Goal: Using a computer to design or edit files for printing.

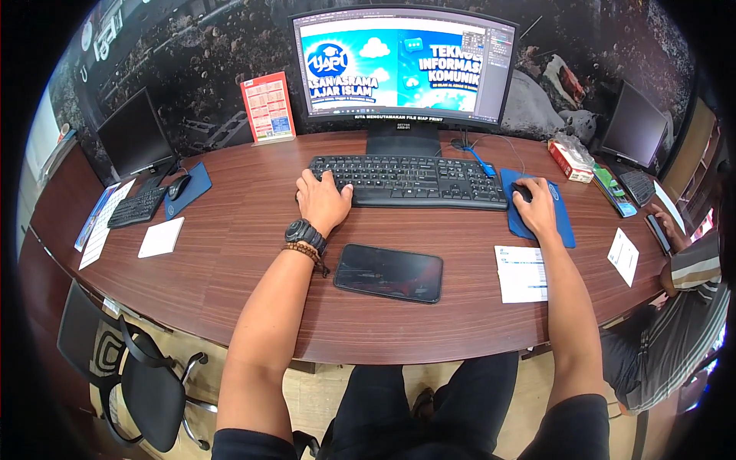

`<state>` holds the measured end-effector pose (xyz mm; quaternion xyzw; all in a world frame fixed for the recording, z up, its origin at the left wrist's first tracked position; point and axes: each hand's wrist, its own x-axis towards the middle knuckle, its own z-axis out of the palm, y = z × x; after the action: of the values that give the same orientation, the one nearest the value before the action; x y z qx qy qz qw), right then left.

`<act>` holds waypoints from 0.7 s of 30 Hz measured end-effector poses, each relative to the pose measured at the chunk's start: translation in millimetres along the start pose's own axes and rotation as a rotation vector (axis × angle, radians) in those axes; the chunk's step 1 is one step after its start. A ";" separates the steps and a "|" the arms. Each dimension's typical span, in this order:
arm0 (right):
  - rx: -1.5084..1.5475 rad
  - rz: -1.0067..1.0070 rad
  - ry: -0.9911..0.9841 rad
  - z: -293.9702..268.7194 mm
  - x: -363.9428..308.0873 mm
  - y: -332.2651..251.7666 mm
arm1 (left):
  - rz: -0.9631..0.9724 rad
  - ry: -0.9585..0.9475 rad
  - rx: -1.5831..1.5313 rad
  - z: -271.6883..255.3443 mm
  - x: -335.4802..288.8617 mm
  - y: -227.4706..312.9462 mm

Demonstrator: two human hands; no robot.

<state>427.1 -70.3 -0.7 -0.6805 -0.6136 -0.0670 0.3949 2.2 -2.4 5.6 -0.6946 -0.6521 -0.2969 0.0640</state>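
My left hand [323, 202] rests on the left end of a black keyboard [414, 182], fingers apart over the keys and thumb out to the side. A dark watch [304, 233] and a beaded bracelet are on that wrist. Over at the right, my right hand [540, 211] is curved round a black computer mouse [522, 192] on a blue mouse pad [564, 227]. Behind the keyboard stands a wide monitor [406, 67] showing a blue and white graphic design. A dark-screened smartphone [389, 273] lies flat between my forearms.
A printed slip [521, 276] lies beside my right forearm. A red desk calendar [268, 109] stands left of the monitor. Second monitors flank me at left [138, 130] and right [635, 132]. A person [682, 322] sits at right holding a phone. An office chair [149, 387] stands lower left.
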 end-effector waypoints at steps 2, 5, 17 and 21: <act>0.002 0.003 -0.006 -0.8 0.3 0.9 | 0.001 0.001 -0.001 0.1 -0.1 0.5; 0.001 0.002 -0.009 -1.6 -0.1 -1.5 | -0.002 -0.004 0.004 0.5 0.0 -0.3; 0.020 -0.005 -0.006 -2.7 -0.6 -2.5 | 0.004 -0.026 0.006 -6.9 2.7 0.6; 0.028 -0.004 -0.009 -4.6 -1.6 -7.4 | -0.020 -0.070 -0.014 -9.5 4.9 -0.6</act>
<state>422.0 -74.9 4.9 -0.6740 -0.6176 -0.0560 0.4014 -1.7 -2.6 15.6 -0.6985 -0.6587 -0.2776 0.0336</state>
